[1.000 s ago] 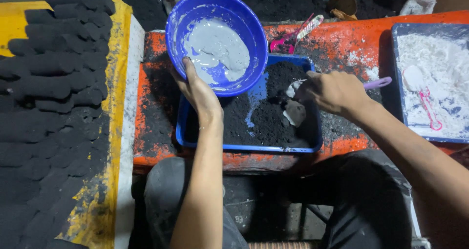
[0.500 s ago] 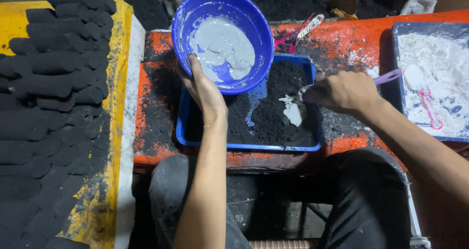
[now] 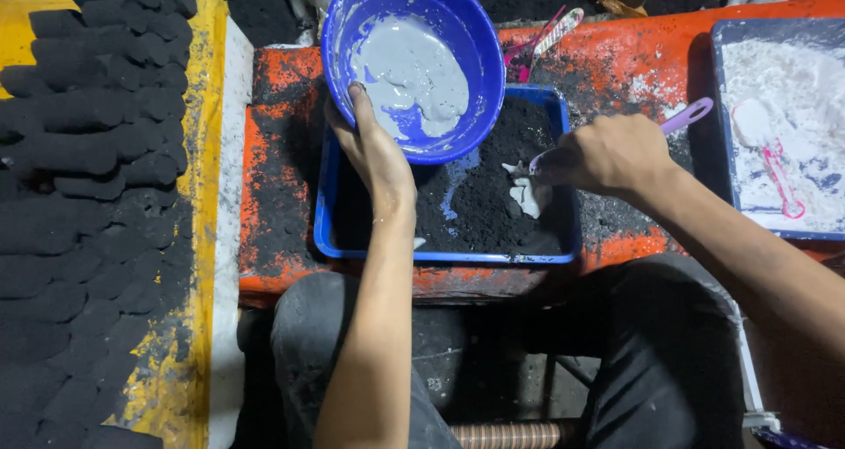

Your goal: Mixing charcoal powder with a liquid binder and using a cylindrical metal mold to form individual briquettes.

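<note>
Bowl [image 3: 414, 62] of grey paste lifted slightly higher, left hand [image 3: 374, 150] gripping its rim, right hand [image 3: 612, 154] clenching purple-handled spoon [image 3: 682, 116]

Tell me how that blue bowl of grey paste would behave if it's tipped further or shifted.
The blue bowl is already tilted in the left hand, yet the grey paste clings to the wall, so it probably creeps rather than sloshes. Smeared walls suggest a slippery rim. Gripped at one edge only, it could twist.

One blue bowl [image 3: 414, 62] of grey paste sits above one blue tray [image 3: 447, 255] of black powder. Right of that tray lies one more tray [image 3: 783, 123], holding white powder and one pink scoop [image 3: 779, 176]. Two hands [image 3: 374, 145] [image 3: 616, 154] work here.
</note>
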